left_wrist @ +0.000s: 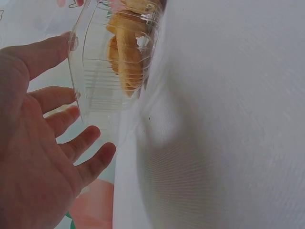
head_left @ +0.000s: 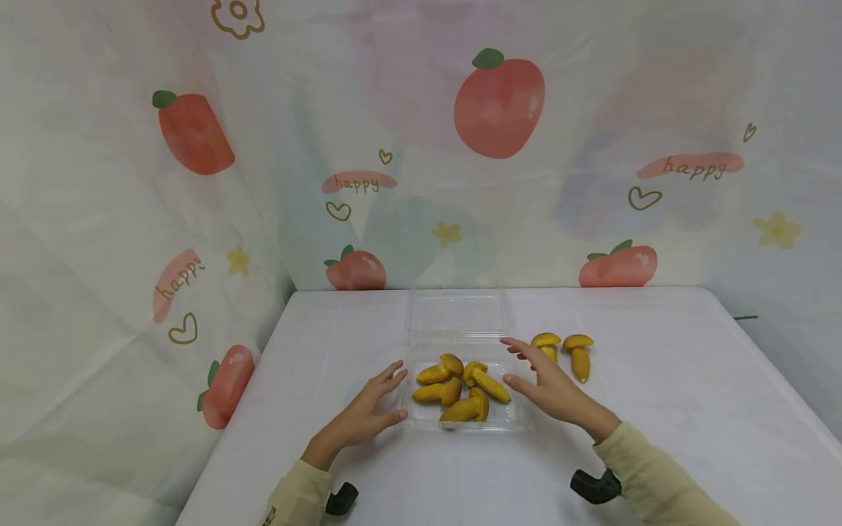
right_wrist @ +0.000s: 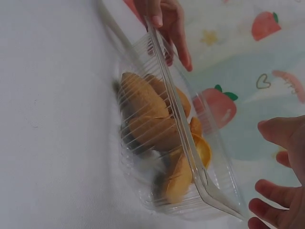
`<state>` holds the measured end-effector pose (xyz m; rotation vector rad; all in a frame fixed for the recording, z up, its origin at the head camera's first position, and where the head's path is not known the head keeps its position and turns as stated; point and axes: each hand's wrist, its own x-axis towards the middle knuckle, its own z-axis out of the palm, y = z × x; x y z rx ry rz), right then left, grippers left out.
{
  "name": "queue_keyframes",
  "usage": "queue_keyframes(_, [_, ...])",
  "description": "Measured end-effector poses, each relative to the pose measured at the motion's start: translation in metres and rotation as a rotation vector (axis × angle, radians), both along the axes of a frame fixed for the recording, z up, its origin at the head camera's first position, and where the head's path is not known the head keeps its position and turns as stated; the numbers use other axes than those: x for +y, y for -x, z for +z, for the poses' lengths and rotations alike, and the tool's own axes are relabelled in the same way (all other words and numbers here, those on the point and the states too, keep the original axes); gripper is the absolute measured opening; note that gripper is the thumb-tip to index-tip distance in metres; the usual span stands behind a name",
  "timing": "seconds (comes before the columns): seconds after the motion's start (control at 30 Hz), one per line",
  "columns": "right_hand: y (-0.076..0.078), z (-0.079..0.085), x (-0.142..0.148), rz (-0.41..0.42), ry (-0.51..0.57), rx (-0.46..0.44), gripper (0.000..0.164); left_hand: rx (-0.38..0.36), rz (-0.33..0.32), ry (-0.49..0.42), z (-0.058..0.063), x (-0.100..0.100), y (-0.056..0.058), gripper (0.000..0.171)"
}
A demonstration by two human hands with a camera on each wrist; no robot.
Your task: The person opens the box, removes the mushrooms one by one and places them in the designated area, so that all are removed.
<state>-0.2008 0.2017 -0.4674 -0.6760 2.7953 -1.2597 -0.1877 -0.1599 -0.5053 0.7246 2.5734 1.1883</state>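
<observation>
Mushrooms (head_left: 463, 409) in clear box (head_left: 500, 422), white table (head_left: 658, 394), fruit-print backdrop (head_left: 408, 88) — pastel

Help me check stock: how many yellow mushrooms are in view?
6: four yellow mushrooms in the clear container, two mushrooms on the white table beyond the right hand. Others could be hidden beneath the container's four.
</observation>
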Motion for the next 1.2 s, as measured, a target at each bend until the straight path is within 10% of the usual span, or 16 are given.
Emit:
queue_keyframes(0.53, [-0.004,-0.005,-0.019,0.149,-0.046,-0.004,0.058,-0.006,0.008,0.013,0.002,0.001,-0.001,0.072])
queue_keyframes(1.2, [0.001,-0.019,-0.036,0.111,-0.316,0.067,0.05,-0.013,0.017,0.021,0.002,0.001,-0.001,0.072])
